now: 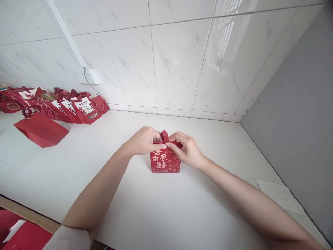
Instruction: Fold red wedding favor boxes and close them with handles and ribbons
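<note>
Evidently, the left hand (145,140) and right hand (188,149) pinch the red box's (165,161) top edge from opposite sides, probably to keep it closed; it stands upright between them on the desk (135,205); beyond the left hand, red bags (84,109) cluster beside the wall.

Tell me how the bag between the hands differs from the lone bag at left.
The printed bag stands upright; the lone bag looks tipped onto its side. The printed bag shows pale characters, while the lone bag's visible faces are plain. The left hand and right hand pinch the printed bag's top; neither touches the lone bag. Both are red with a loop handle.
</note>
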### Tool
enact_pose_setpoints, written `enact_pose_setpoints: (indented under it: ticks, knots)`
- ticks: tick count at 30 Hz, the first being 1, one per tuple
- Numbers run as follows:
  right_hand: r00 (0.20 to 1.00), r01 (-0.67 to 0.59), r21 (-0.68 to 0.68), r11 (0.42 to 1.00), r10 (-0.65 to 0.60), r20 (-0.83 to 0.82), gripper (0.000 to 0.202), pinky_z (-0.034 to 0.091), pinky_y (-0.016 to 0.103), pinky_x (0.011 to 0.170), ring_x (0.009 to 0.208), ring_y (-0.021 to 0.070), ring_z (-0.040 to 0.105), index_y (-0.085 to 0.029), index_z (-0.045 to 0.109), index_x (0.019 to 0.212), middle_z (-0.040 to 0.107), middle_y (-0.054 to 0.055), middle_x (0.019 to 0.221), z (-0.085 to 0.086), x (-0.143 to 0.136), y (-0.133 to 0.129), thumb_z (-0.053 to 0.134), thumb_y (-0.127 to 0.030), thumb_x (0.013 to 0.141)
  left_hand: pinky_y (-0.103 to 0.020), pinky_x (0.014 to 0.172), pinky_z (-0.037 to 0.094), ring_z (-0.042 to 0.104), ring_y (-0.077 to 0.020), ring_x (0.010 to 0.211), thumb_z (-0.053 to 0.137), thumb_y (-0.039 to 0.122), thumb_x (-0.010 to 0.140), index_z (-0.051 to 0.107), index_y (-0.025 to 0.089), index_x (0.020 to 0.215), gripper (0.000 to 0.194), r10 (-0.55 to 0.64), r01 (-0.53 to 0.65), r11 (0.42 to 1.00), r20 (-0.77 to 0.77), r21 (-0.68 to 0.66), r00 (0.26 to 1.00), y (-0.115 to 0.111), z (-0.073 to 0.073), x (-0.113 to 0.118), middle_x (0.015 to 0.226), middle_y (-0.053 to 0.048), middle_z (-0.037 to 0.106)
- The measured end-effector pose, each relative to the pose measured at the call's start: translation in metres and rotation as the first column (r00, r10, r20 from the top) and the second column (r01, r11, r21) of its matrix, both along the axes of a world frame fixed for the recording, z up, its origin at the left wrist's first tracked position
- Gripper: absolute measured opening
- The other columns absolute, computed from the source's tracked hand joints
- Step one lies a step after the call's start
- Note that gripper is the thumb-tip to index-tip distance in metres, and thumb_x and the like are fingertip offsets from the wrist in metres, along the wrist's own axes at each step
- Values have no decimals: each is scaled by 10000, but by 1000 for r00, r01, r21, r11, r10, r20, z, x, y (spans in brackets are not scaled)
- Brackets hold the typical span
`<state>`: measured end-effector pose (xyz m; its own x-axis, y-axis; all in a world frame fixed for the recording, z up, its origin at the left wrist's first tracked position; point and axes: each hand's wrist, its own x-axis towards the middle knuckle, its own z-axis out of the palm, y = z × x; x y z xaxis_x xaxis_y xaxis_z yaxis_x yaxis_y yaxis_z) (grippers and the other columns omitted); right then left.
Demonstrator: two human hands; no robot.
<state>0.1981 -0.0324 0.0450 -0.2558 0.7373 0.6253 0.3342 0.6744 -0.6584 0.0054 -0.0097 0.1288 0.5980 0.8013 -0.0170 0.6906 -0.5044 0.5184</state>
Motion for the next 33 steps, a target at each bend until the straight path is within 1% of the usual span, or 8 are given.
enact_pose_setpoints:
  ticks: [4,7,12,16,19,25,29,33]
  knots:
    - [996,-78,-96,992,83,41,158,462,291,654,737,157,592,-209,641,846,664,36,846,13,8,-2,553,-275,960,-244,489,229,330,-88,544,648,384,775,586,152,636,277,13,-8,994,49,-111,999,2,-1,-4,577,25,432]
    - [979,-176,-226,958,195,62,222,484,300,711,812,166,625,-210,672,868,693,41,921,25,19,-2,508,-304,985,-249,487,235,354,-91,548,663,393,760,584,155,629,283,32,-20,980,59,-200,998,3,1,-7,602,16,465]
    - [952,-304,-358,883,265,-154,250,518,331,794,869,171,645,-215,663,988,697,43,996,30,27,1,509,-412,988,-262,449,177,281,-75,479,687,411,740,574,170,553,324,24,-30,974,-30,-223,999,1,10,-13,528,36,415]
    - [902,-394,-392,831,268,-339,229,537,314,716,820,165,658,-219,600,979,688,38,970,23,23,4,565,-445,954,-230,546,406,568,-121,632,707,373,739,733,201,742,174,70,-53,975,75,-214,995,-3,14,-12,723,-4,679]
    - [917,-364,-402,840,246,-314,234,528,301,685,777,156,649,-206,589,918,681,31,903,20,21,6,606,-439,929,-250,651,494,649,-164,745,745,404,720,746,193,804,227,136,-107,980,172,-166,976,-6,13,-8,793,-34,729]
    - [977,-213,-346,914,203,-66,201,509,302,720,769,153,646,-196,676,874,714,22,858,27,25,2,649,-393,903,-266,676,506,666,-184,784,713,434,769,781,187,839,266,187,-170,982,298,-83,936,-10,7,-2,842,-56,753]
    - [985,-151,-234,961,166,47,163,496,286,686,784,158,651,-210,696,835,730,17,867,28,25,0,645,-347,905,-257,637,483,659,-183,770,651,416,820,788,193,878,268,133,-111,988,236,-102,963,-11,7,-1,839,-50,750]
    - [983,-165,-207,964,178,44,142,504,291,670,792,167,658,-216,697,859,733,19,861,27,24,-1,616,-315,922,-232,569,425,611,-152,691,662,381,795,793,214,870,225,79,-57,986,135,-156,988,-10,12,-4,794,-33,733]
